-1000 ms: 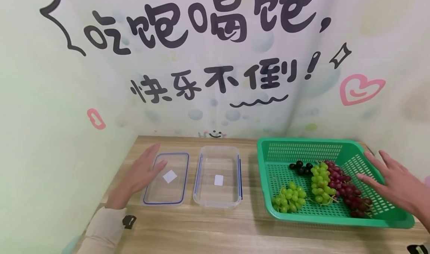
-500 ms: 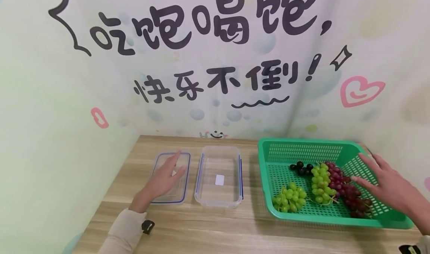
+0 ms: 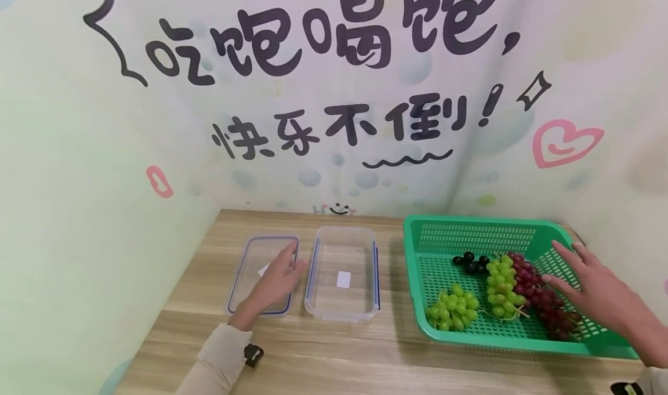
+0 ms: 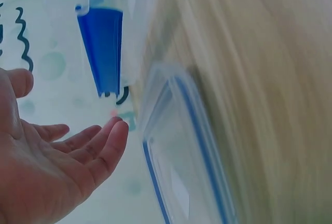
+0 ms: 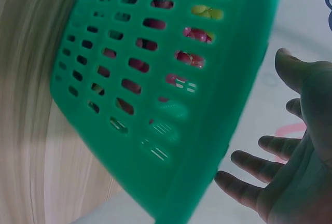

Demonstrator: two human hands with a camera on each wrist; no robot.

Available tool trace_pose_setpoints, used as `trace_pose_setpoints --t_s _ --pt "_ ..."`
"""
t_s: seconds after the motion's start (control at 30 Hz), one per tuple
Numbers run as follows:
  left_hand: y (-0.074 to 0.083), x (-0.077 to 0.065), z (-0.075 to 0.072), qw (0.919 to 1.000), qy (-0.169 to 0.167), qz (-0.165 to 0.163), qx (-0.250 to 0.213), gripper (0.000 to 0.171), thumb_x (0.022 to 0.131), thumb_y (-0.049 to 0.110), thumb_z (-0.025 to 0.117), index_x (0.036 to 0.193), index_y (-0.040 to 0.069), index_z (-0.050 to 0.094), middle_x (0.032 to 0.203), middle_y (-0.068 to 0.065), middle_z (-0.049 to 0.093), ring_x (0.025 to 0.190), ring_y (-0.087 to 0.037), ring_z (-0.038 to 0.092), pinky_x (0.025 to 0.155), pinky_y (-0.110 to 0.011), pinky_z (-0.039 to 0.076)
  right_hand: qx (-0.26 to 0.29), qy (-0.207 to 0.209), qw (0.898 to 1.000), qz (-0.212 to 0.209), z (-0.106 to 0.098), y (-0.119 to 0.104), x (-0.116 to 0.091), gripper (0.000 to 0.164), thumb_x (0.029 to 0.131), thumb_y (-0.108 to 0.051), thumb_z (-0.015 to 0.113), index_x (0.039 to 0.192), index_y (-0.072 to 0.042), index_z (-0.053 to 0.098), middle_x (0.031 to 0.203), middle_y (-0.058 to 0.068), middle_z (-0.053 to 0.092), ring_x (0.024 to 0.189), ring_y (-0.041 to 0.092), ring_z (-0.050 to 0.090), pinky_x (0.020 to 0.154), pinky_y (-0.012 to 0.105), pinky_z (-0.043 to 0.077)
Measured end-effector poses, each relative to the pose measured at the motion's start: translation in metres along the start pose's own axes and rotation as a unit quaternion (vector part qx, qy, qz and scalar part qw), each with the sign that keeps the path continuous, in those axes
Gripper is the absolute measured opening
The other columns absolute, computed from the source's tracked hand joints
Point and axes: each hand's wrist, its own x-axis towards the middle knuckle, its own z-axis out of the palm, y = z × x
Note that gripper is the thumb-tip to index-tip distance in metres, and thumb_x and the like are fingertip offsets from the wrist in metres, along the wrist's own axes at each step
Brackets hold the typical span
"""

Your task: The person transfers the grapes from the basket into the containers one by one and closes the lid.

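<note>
The clear box [image 3: 342, 256] sits on the tabletop [image 3: 323, 354], with a blue-edged lid [image 3: 258, 258] at its nine o'clock and a green basket [image 3: 490, 342] of grapes [image 3: 500, 287] at three. Over the lid, the left hand [image 3: 275, 282] has fingers loosely extended, gripping nothing, forearm entering from seven o'clock. The right hand [image 3: 595, 285], fingers spread and likewise unladen (rim contact unclear), hangs at the basket's three o'clock, forearm from four.

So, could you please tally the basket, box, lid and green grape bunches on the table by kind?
Green basket: 1
Clear box: 1
Lid: 1
Green grape bunches: 2
Total: 5
</note>
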Motion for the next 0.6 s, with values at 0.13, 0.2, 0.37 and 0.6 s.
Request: trace_pose_setpoints --t_s 0.13,0.2,0.37,0.6 --pt "0.004 0.002 0.009 0.9998 0.013 0.002 -0.016 0.059 0.106 0.025 0.045 0.154 -0.002 0.024 0.147 -0.027 0.042 0.123 -0.041 0.055 0.099 -0.055 0.046 -0.004 0.004 1.000 -0.002 0.001 -0.001 0.001 0.084 0.099 -0.039 0.058 0.155 0.004 0.011 0.144 0.048 0.014 0.108 0.071 0.040 0.075 0.073 0.041" --pt "0.006 0.002 0.014 0.9995 0.018 -0.002 -0.026 0.058 0.106 0.024 0.045 0.153 -0.003 0.025 0.146 -0.028 0.043 0.123 -0.042 0.055 0.099 -0.056 0.046 -0.004 0.007 1.000 -0.004 0.003 -0.001 0.001 0.084 0.099 -0.038 0.059 0.155 0.003 0.011 0.143 0.048 0.017 0.108 0.071 0.040 0.075 0.073 0.041" --pt "0.008 0.002 0.026 0.9991 0.027 -0.012 -0.029 0.057 0.106 0.023 0.044 0.153 -0.004 0.025 0.145 -0.030 0.043 0.123 -0.045 0.054 0.101 -0.057 0.045 0.000 0.018 1.000 -0.016 0.009 -0.003 0.004 0.083 0.099 -0.037 0.060 0.155 0.001 0.014 0.139 0.048 0.024 0.109 0.069 0.039 0.077 0.075 0.040" --pt "0.009 0.000 0.038 0.9989 0.023 -0.004 -0.042 0.054 0.106 0.018 0.044 0.151 -0.006 0.027 0.141 -0.035 0.043 0.118 -0.046 0.057 0.095 -0.056 0.049 0.022 0.001 1.000 -0.007 0.014 -0.009 0.007 0.083 0.100 -0.041 0.057 0.155 0.003 0.013 0.142 0.049 0.019 0.113 0.071 0.035 0.079 0.076 0.038"
